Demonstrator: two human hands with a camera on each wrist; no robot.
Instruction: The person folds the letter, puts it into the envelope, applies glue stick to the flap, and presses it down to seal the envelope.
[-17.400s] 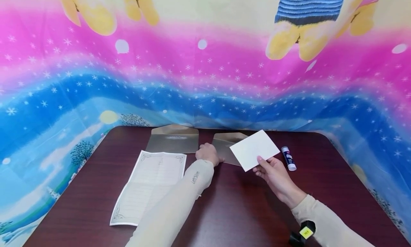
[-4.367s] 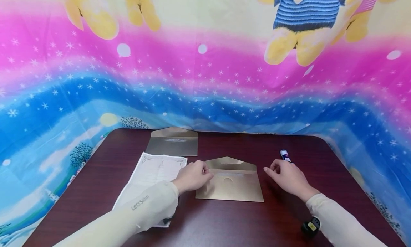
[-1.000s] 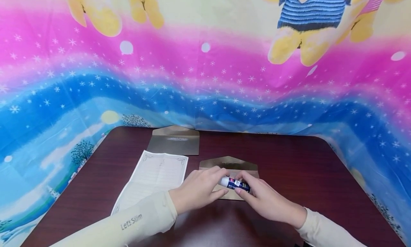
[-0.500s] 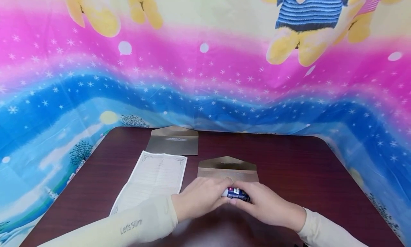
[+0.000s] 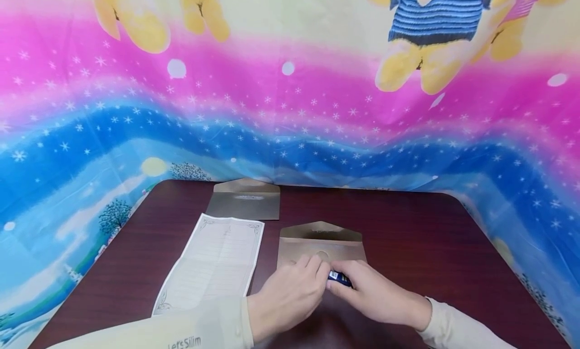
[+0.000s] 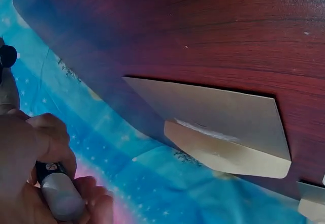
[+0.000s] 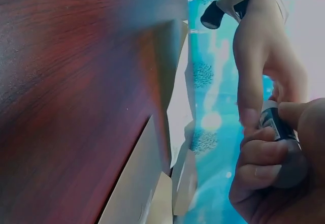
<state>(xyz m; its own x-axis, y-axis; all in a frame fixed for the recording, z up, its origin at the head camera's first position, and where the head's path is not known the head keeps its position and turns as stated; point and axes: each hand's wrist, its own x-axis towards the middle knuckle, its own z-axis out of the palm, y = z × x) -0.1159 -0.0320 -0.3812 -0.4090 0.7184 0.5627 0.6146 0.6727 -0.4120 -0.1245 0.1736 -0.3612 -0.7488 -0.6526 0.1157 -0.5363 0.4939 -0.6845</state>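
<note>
A dark blue glue stick [image 5: 341, 278] lies crosswise between my two hands, over the near gold envelope [image 5: 292, 251]. My left hand [image 5: 290, 296] grips its white-capped end, the knuckles covering most of the cap in the head view. My right hand [image 5: 382, 296] pinches the blue barrel between thumb and fingers. In the right wrist view, fingers wrap the barrel [image 7: 277, 125] of the stick while the left thumb meets its white end. The envelope's pointed flap [image 5: 319, 230] is unfolded away from me, with a whitish smear along the envelope's fold in the left wrist view.
A second gold envelope [image 5: 244, 208], flap also unfolded, lies at the back left. In front of it is a creased, lined sheet with a decorative border [image 5: 217, 258], partly under the left sleeve. A printed cloth [image 5: 290, 117] hangs behind the dark wooden table [image 5: 421, 228].
The right hand picked up the glue stick from the table's right and brought it to the left hand. Over the last second both hands lowered slightly, and the left fingers closed over the cap.
</note>
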